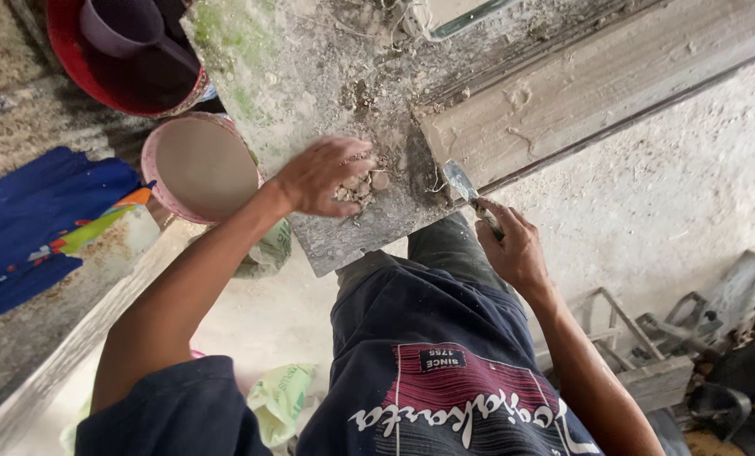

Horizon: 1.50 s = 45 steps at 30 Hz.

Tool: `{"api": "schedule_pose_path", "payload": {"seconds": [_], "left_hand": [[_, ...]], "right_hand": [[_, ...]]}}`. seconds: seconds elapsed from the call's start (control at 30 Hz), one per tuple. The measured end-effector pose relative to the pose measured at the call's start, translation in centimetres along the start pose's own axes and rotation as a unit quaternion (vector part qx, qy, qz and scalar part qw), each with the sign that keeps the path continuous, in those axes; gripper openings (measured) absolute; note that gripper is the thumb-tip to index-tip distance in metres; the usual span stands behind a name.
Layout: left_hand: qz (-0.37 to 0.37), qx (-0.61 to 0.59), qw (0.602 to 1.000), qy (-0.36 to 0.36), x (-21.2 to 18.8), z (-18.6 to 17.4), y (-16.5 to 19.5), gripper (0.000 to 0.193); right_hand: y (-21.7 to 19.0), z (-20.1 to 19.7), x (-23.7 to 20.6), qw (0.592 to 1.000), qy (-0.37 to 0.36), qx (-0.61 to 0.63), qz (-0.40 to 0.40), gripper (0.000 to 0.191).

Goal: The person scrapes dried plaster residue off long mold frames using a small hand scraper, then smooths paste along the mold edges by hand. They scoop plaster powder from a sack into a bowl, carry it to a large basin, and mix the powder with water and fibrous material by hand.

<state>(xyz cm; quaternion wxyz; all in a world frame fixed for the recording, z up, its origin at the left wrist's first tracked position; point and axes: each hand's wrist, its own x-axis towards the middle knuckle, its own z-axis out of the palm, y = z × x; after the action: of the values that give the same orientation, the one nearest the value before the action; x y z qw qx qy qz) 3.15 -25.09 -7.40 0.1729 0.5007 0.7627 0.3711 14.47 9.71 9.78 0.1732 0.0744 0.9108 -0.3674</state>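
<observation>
The left hand's fingers (354,173) are spread wide and press flat on one small heap of grey crumbled mortar lumps (362,186), near the front edge of the rough grey concrete surface (310,76). The left hand (322,176) covers most of the heap. The right hand's fingers (500,221) are closed around one narrow metal scraper (464,184); its blade tip touches the end of one long pale wooden beam (597,84) lying along the surface's right edge. The right hand (517,247) hangs just off the front edge. Left of the surface stand two round buckets: a pink one (198,167) and a red one (98,67). Bare dusty floor (673,203) lies open to the right.
</observation>
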Motion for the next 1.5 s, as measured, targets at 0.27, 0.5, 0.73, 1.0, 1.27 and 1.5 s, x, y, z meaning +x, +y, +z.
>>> {"api": "schedule_pose_path", "payload": {"seconds": [0.27, 0.5, 0.73, 1.0, 1.27, 1.5], "left_hand": [[0.019, 0.161, 0.985, 0.063, 4.3, 3.7, 1.0, 0.087], [-0.030, 0.203, 0.979, 0.007, 0.2, 9.9, 0.6, 0.048], [-0.178, 0.264, 0.907, 0.276, 1.5, 9.5, 2.9, 0.053], [-0.263, 0.301, 0.860, 0.317, -5.9, 11.6, 3.9, 0.042], [-0.563, 0.314, 0.750, 0.151, -29.6, 10.7, 10.7, 0.054], [-0.573, 0.013, 0.709, 0.411, -23.6, 13.0, 7.3, 0.034]], "right_hand": [[-0.4, 1.7, -1.9, 0.999, 0.023, -0.019, 0.031, 0.038], [-1.0, 3.8, -2.5, 0.998, 0.016, -0.025, 0.051, 0.037], [-1.4, 6.4, -1.3, 0.998, -0.006, -0.065, -0.012, 0.037], [-3.1, 7.4, 0.5, 0.994, -0.040, -0.092, -0.048, 0.037], [-2.9, 7.8, 2.3, 0.992, -0.020, -0.093, -0.082, 0.038], [-4.6, 8.7, 5.0, 0.981, -0.126, -0.130, -0.073, 0.036]]}}
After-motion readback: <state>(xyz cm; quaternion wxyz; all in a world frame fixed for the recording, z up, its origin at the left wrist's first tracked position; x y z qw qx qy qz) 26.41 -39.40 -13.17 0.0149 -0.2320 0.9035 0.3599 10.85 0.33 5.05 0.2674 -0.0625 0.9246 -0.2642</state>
